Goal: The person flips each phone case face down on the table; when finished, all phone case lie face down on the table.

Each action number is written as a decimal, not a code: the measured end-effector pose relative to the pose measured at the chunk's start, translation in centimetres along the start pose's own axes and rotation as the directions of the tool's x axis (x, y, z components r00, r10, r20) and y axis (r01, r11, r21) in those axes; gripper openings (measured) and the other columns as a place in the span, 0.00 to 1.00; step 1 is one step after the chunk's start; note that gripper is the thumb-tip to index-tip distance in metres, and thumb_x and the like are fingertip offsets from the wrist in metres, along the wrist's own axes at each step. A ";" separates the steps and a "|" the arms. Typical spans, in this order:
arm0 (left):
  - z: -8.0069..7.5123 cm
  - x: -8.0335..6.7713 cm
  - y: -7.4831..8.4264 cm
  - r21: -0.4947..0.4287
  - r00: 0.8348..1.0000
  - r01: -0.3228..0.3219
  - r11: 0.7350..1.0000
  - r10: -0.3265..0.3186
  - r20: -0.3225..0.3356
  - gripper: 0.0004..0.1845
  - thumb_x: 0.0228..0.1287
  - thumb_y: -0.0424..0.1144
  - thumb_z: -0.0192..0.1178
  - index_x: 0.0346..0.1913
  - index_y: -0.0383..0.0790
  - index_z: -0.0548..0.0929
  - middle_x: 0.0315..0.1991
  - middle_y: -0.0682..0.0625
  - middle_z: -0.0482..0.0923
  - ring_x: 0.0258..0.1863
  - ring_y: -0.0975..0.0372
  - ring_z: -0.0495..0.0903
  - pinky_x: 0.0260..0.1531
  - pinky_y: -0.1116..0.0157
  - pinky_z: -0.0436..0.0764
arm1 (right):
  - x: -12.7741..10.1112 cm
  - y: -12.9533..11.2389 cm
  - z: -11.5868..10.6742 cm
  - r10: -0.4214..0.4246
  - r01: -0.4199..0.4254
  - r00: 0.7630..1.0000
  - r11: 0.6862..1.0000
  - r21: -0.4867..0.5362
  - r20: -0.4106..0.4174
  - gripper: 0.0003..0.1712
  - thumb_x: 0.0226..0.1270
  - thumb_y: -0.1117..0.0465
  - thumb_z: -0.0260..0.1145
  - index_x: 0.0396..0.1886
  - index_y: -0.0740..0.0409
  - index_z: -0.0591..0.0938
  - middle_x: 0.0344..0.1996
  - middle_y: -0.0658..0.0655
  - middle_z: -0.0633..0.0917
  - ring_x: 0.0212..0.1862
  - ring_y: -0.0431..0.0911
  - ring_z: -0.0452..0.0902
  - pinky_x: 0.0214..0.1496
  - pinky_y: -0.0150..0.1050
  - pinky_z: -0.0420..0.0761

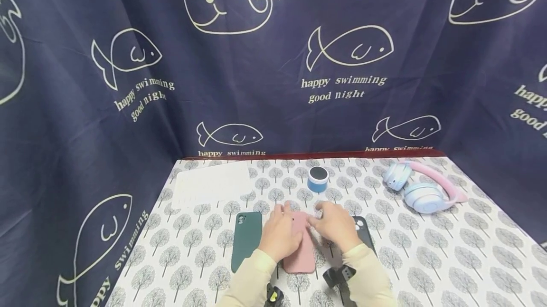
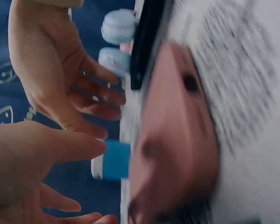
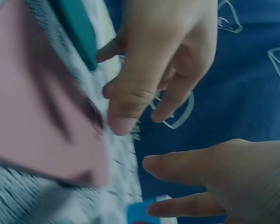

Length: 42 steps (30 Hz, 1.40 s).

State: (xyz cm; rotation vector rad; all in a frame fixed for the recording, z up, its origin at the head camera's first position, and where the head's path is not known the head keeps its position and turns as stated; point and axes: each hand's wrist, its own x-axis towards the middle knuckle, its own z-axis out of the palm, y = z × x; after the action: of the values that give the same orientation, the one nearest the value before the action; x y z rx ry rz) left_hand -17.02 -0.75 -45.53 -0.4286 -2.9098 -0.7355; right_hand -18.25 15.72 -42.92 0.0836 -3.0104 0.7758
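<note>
A pink phone case [image 1: 302, 260] lies between two other phone cases, a dark green one [image 1: 245, 238] to its left and a black one [image 1: 364, 233] to its right. My left hand [image 1: 279, 233] is over the pink case's left side, fingers loosely extended. At its right edge is my right hand [image 1: 336, 224], which partly covers the black case. In the left wrist view, the left thumb and fingers [image 2: 18, 161] stand apart from the pink case [image 2: 172, 126]. The right wrist view shows the right hand's fingers [image 3: 191, 165] spread, with nothing between them.
A small blue-and-white cylinder with a dark top [image 1: 318, 181] stands behind the cases. Headphones with a pink band [image 1: 427, 193] lie at the back right. A flat white panel, perhaps a keyboard [image 1: 213, 184], lies back left. Dark blue curtains [image 1: 278, 83] surround the tree-patterned tabletop [image 1: 427, 259].
</note>
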 end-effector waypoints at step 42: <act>7.3 1.3 8.1 -0.021 0.991 -0.041 0.999 0.044 0.126 0.26 0.56 0.42 0.67 0.56 0.30 0.80 0.40 0.44 0.80 0.31 0.55 0.82 0.33 0.62 0.82 | -3.1 9.5 -2.7 0.196 -0.194 0.979 0.980 0.036 -0.058 0.17 0.32 0.75 0.66 0.31 0.73 0.82 0.23 0.61 0.82 0.26 0.53 0.76 0.32 0.51 0.79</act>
State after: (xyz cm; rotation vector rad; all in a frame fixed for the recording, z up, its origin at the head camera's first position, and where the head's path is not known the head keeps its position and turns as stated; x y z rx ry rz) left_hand -16.06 9.90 -48.02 -0.5570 -3.0026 -0.7557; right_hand -15.66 25.49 -45.27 -0.2339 -2.9798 0.8225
